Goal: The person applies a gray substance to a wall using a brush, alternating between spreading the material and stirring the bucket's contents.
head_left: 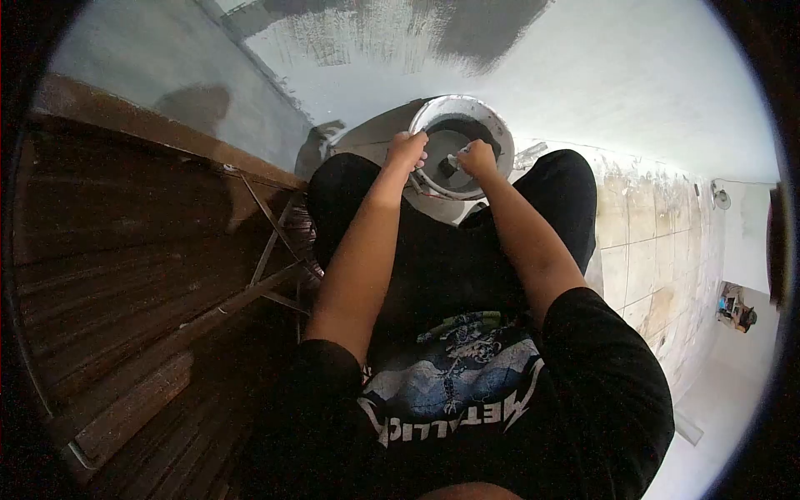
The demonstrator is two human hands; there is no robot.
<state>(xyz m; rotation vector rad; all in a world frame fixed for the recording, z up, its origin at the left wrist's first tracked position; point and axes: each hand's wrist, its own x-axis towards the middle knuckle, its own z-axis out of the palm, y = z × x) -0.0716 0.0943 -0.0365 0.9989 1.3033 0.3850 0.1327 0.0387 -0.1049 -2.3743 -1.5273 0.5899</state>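
Note:
A round white bucket [502,125] with a smeared rim stands between my knees, with grey paint [444,143] inside it. My left hand [406,152] is closed at the bucket's left rim, and white smears show on its fingers. Over the bucket's right side, my right hand [477,158] is closed around the handle of a paintbrush [448,167]. The brush's dark head points down and left into the bucket, at the grey paint. Most of the handle is hidden by my fingers.
Ahead, the white wall [617,75] carries a grey brushed patch [483,33]. A dark brown wooden structure [125,225] with crossed braces stands close on my left. Stained tiles [637,233] run along the right, and a small fan [722,198] is farther off.

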